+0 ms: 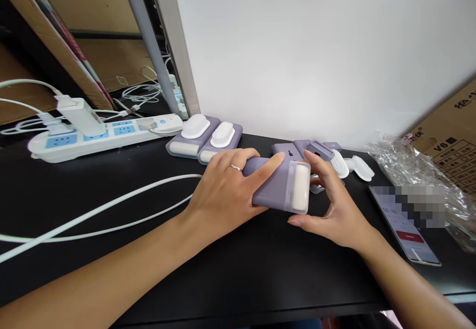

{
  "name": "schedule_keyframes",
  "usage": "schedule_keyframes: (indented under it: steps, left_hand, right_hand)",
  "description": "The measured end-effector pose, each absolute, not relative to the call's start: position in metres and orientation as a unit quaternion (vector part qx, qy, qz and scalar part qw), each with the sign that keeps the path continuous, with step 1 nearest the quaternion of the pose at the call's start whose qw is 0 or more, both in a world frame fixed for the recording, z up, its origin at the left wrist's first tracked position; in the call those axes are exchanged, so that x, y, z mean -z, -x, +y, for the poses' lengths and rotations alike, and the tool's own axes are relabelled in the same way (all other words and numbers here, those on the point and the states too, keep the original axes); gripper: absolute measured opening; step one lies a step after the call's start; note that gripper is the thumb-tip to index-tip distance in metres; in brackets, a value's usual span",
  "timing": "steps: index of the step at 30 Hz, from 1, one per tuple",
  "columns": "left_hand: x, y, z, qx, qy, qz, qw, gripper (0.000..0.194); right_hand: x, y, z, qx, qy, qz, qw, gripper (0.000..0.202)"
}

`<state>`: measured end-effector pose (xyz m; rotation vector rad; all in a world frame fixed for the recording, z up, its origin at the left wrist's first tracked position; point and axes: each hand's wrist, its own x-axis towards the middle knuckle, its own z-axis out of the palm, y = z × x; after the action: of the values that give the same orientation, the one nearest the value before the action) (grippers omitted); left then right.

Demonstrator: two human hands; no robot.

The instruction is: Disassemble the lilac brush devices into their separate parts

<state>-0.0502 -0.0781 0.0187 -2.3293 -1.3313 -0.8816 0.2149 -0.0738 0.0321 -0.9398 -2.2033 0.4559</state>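
Observation:
My left hand (226, 185), a ring on one finger, is wrapped round a flat purple case (271, 185) held above the black table. On the case's right end sits a clear cap (289, 195) over a cream sponge-like pad (300, 188). Around that capped end my right hand (330, 200) is open, thumb below and fingers above, with a gap to the cap. Behind it lie several purple parts (286, 149) and white brush heads (362, 168), partly hidden by my hands. Two similar purple cases (184, 138) rest at the back left, each with a white brush head (195, 126) on top.
A white power strip (111, 138) with plugs and an adapter (80, 113) lies at the left. White cables (111, 207) cross the table. On the right are a phone (405, 230), crumpled clear plastic (405, 170) and a cardboard box (449, 136). A white wall (297, 61) rises behind.

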Motion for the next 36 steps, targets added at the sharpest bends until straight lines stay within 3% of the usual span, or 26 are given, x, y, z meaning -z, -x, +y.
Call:
schedule_keyframes:
  steps: [10,18,20,25,29,32,36]
  left_hand:
    - [-0.027,0.056,-0.070,0.324,0.824,-0.409,0.221,0.058]
    - [-0.031,0.077,-0.054,0.322,0.775,-0.512,0.181,0.071]
    - [-0.032,0.080,-0.052,0.328,0.770,-0.514,0.186,0.072]
    - [-0.031,0.074,-0.055,0.317,0.781,-0.510,0.173,0.080]
    - [-0.032,0.067,-0.060,0.321,0.785,-0.519,0.105,0.085]
    - [-0.035,0.064,-0.063,0.315,0.784,-0.534,0.038,0.088]
    - [-0.035,0.063,-0.066,0.297,0.805,-0.513,-0.013,0.093]
  right_hand:
    - [-0.034,-0.210,-0.075,-0.133,0.349,-0.852,0.368,0.086]
    - [-0.043,-0.225,-0.069,-0.148,0.397,-0.785,0.451,0.085]
    - [-0.045,-0.227,-0.069,-0.153,0.406,-0.804,0.408,0.087]
    - [-0.042,-0.215,-0.076,-0.120,0.408,-0.889,0.169,0.094]
    - [-0.039,-0.203,-0.079,-0.091,0.392,-0.911,0.089,0.092]
    - [-0.039,-0.204,-0.078,-0.113,0.399,-0.900,0.133,0.077]
    - [-0.037,-0.215,-0.075,-0.156,0.411,-0.846,0.301,0.061]
